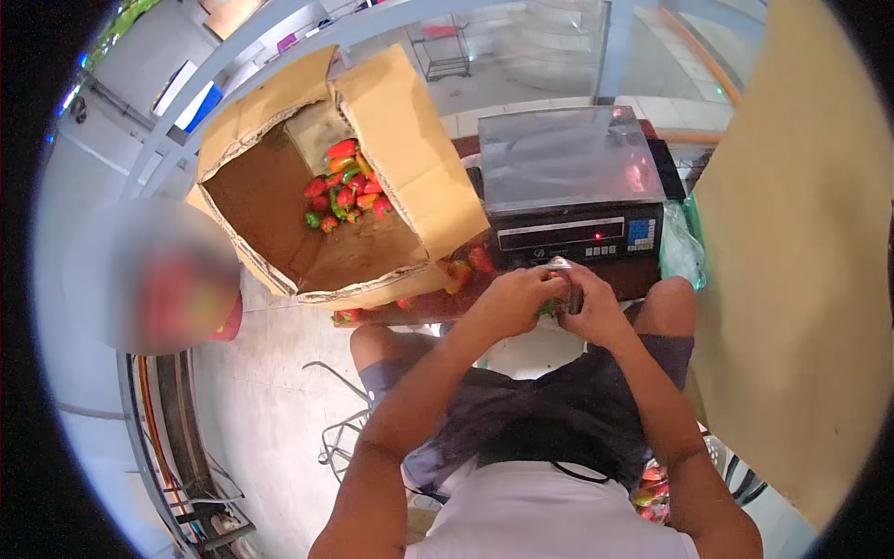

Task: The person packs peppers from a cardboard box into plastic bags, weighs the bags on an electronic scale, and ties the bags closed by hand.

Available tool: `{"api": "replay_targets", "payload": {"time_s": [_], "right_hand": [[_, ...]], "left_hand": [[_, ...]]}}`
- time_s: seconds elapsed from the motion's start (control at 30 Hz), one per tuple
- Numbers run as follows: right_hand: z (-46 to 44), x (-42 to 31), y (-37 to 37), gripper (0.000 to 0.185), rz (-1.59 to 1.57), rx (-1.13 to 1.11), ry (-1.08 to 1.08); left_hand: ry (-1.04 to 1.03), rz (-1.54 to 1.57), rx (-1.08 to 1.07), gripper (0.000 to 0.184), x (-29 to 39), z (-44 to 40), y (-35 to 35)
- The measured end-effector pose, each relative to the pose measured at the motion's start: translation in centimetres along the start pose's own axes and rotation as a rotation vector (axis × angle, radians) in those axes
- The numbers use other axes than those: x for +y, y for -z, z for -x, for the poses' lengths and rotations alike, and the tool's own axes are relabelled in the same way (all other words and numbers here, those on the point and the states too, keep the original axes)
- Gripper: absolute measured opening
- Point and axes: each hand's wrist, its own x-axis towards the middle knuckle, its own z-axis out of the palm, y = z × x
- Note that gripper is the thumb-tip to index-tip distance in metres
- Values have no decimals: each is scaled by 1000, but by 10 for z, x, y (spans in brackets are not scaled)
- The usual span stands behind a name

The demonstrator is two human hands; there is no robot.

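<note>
Both of my hands are close together in front of the black digital scale. My left hand has its fingers closed on a small red and green pepper, which is mostly hidden. Beside it, my right hand is closed around a dark object too covered to identify. To the left stands an open cardboard box with several red, orange and green peppers inside. More peppers lie between the box and the scale, on the brown tabletop.
A metal tray tops the scale, with a clear plastic bag at its right. A large cardboard sheet stands at the right. Bagged peppers sit low beside my right arm. Cables run down the left.
</note>
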Motion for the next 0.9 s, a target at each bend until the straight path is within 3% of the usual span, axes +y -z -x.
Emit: {"api": "replay_targets", "payload": {"time_s": [0.13, 0.23, 0.3, 0.43, 0.5, 0.53, 0.57, 0.63, 0.67, 0.73, 0.83, 0.9], "right_hand": [[-2, 4, -2, 70, 13, -26, 48], [-9, -7, 2, 71, -8, -22, 13], [-5, -10, 5, 69, -68, -39, -76], [-1, -4, 4, 77, -192, -47, -49], [-4, -9, 9, 79, -201, -77, -11], [-4, -11, 11, 80, -202, -84, 6], [-5, -8, 9, 80, -275, -82, 2], [-6, -1, 4, 80, -415, -82, -5], [-8, -7, 4, 82, -364, -90, -13], [-12, 0, 0, 81, -279, -95, 47], [-14, 17, -4, 80, -241, -113, 71], [-14, 18, -10, 80, -304, -122, 60]], "left_hand": [[258, -57, -216, 55, -7, -22, -6], [153, 246, -82, 59, -6, -14, 23], [55, 189, 16, 52, -10, -2, 28], [-139, 220, 110, 44, 5, 49, 85], [5, 765, -67, 30, -25, 84, 128], [92, 942, -12, 27, -51, 100, 141], [146, 905, 88, 28, -94, 109, 150], [538, 780, 466, 41, -195, 106, 143], [663, 275, 580, 31, -246, 94, 124], [665, -6, 466, 36, -304, 71, 103], [637, -24, 503, 44, -285, 42, 96], [773, 30, 520, 46, -322, 3, 71]]}}
